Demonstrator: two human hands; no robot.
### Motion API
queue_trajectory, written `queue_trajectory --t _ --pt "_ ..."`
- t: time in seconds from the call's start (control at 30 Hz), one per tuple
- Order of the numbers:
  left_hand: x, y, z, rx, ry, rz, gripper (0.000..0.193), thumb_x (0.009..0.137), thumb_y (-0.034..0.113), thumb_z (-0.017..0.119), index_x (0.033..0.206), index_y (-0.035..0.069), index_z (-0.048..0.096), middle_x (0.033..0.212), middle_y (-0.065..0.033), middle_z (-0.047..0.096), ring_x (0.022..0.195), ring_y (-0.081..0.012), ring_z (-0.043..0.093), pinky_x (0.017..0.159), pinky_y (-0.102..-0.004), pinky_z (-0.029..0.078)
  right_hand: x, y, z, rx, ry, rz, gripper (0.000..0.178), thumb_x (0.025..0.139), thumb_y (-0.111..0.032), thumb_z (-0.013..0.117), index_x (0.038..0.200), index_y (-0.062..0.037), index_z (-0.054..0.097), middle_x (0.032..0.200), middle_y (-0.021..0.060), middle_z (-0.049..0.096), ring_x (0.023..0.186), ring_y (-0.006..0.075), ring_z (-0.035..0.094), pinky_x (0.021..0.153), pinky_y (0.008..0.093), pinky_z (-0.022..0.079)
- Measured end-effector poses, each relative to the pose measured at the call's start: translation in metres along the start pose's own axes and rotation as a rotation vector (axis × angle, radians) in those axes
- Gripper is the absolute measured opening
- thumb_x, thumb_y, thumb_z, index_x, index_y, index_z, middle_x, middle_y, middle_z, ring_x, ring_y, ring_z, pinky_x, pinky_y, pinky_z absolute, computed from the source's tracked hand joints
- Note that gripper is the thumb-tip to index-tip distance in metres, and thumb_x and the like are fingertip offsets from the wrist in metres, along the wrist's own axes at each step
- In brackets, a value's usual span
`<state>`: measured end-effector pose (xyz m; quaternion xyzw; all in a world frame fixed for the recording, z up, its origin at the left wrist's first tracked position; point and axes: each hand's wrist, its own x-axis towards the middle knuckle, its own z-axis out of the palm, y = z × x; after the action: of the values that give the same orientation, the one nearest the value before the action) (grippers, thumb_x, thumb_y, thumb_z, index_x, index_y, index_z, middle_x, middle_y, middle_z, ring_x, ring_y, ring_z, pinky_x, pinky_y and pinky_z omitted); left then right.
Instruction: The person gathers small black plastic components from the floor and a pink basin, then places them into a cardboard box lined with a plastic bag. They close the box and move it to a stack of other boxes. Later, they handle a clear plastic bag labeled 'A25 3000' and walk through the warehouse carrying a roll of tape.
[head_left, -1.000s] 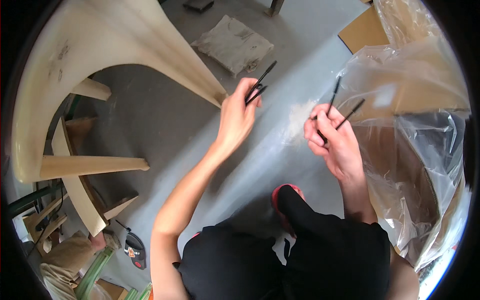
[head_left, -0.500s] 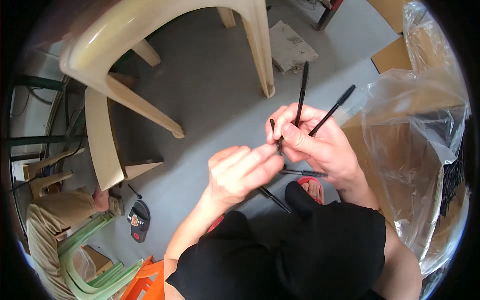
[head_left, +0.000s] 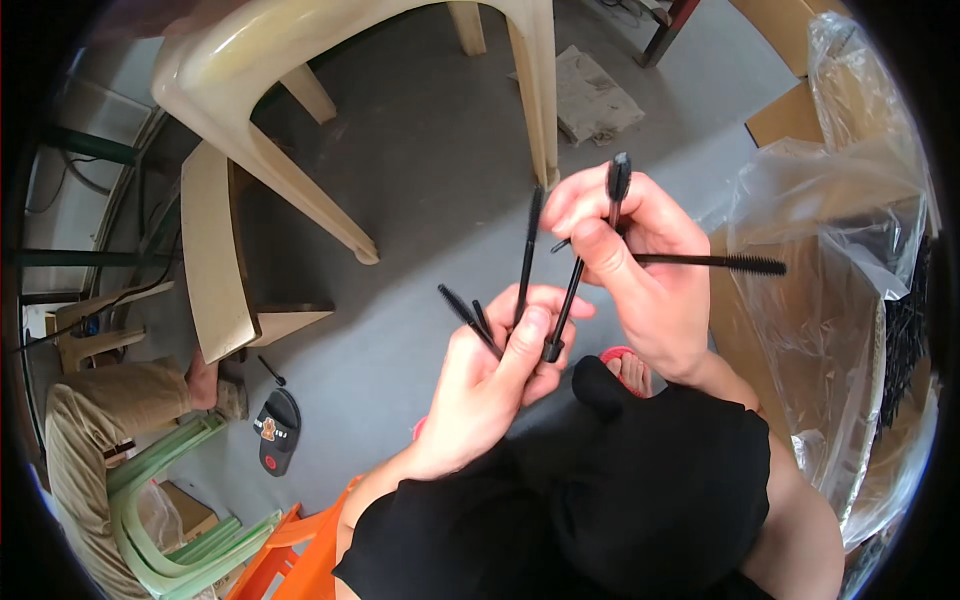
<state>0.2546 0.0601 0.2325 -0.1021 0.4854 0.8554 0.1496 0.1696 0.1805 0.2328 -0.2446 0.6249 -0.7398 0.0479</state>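
In front of my lap, several black mascara wands are split between my two hands. My left hand, palm turned up, is closed around a few of them, with a bristled wand standing up between its fingers. A smooth black rod with a small collar at its lower end sticks out past my left thumb and reaches up to my right fingertips. My right hand pinches at that rod's upper end. It also grips a wand pointing right and another wand pointing up, bristles outermost.
At the right stands a cardboard box lined with a clear plastic bag, black rods inside. A cream plastic chair stands ahead. A black slipper, green chair, orange stool and another person's leg are at left.
My left hand has turned from back-up to palm-up, and its wands now point upward. My right hand has tilted, swinging its wands to the right. The hands have drawn slightly apart.
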Motion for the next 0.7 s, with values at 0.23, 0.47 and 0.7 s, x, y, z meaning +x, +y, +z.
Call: queue_trajectory --t 0.23,0.47,0.7 --pt "-0.004 -0.006 -0.004 0.012 -0.139 0.055 0.026 0.098 0.023 0.036 0.085 0.003 0.048 0.079 -0.0027 0.052 0.060 -0.0066 0.036 0.055 -0.0206 0.030 0.005 -0.025 -0.024 0.159 -0.040 0.218 0.013 0.092 -0.012 0.048 0.093 0.0001 0.053 0.084 0.0177 0.061 0.049 0.0027 0.035 0.040 0.0156 0.030" --pt "-0.004 -0.001 0.000 0.033 -0.123 -0.021 0.024 0.098 0.020 0.035 0.084 0.003 0.045 0.065 0.0000 0.042 0.057 -0.0057 0.034 0.053 -0.0210 0.028 0.008 -0.039 -0.030 0.142 -0.103 0.388 0.014 0.088 -0.005 0.050 0.088 0.0084 0.053 0.077 0.0205 0.061 0.072 0.0260 0.065 0.050 0.0329 0.057" --pt "-0.004 0.001 0.007 0.023 -0.010 -0.018 0.026 0.097 0.021 0.038 0.080 0.003 0.043 0.063 -0.0017 0.042 0.051 -0.0064 0.031 0.046 -0.0215 0.023 0.010 -0.040 -0.031 0.151 -0.091 0.425 0.014 0.088 -0.005 0.051 0.088 0.0079 0.053 0.075 0.0209 0.062 0.068 0.0266 0.066 0.053 0.0331 0.057"
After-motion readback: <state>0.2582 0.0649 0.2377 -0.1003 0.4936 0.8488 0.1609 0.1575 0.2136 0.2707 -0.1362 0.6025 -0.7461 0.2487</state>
